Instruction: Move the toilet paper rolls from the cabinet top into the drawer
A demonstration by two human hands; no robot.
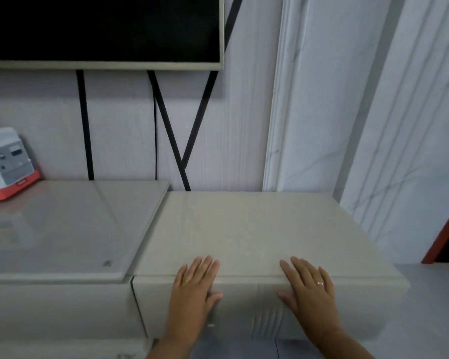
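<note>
- Two hands, the left hand (195,283) and the right hand (309,283), lie flat with fingers straight, gripping nothing, over the front edge of the cabinet top (244,229) at 6 o'clock.
- One drawer front (246,309), closed, sits under the palms.
- One white-orange device (8,161) stands at 9 o'clock.

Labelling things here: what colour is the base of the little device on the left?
Orange-red base under a white device, clearest in the head view.

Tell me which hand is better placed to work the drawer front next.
Right, narrowly. The left hand and right hand both lie flat over the front edge of the cabinet top, thumbs on the drawer front. The right thumb is nearer the ribbed patch at mid-front.
</note>
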